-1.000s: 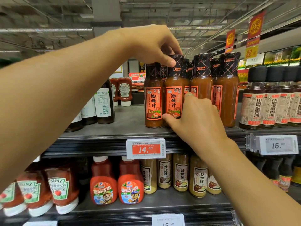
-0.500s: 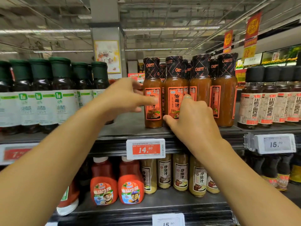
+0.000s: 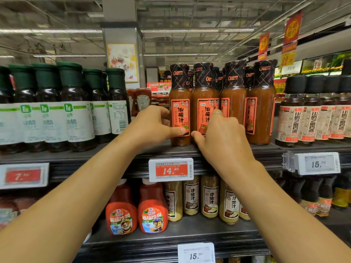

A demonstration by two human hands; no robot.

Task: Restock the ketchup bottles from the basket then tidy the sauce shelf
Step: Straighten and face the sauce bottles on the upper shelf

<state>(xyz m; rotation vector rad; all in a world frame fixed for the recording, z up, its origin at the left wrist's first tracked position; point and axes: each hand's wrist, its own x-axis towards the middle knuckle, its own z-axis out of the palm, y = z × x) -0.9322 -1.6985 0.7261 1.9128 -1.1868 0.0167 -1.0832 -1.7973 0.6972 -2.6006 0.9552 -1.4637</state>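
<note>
On the supermarket shelf [image 3: 114, 154] your left hand [image 3: 152, 124] now grips the leftmost orange bottle [image 3: 179, 103] lower down; right hand [image 3: 222, 133] clasps its neighbour [image 3: 204, 103]

A grey pillar [image 3: 119, 14] is seen rising behind the shelving, with a yellow-bordered poster [image 3: 123, 62] being displayed on it. Fluorescent light strips [image 3: 180, 30] are being run across the open ceiling. Red promotional signs [image 3: 292, 28] are being hung at the upper right, one above another. A further display of boxed goods [image 3: 321, 67] is being shown in the far right background, too blurred to be read.
</note>
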